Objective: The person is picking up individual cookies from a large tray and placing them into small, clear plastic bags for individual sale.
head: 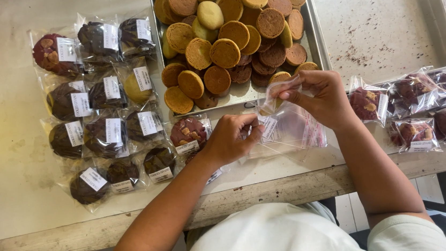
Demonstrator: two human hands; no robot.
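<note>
Pinching clear bag [288,128] between both hands, left hand [230,138] lower, right hand [320,96] gripping top.

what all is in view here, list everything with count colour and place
loose cookies: too many to count, tan, brown and pale yellow, heaped in the near tray
metal tray: one, silver, top centre
second tray: one, silver with dark crumbs, top right
bagged cookies, left group: about twelve, mostly dark brown, one red, one yellow, left on the paper
bagged cookies, right group: about six, reddish, right
bagged red cookie: one, beside the left hand
clear bags: a small stack, under the hands
paper sheet: one, off-white, covering the table
left hand: fingers on a bag
right hand: fingers pinching a bag's top
</note>
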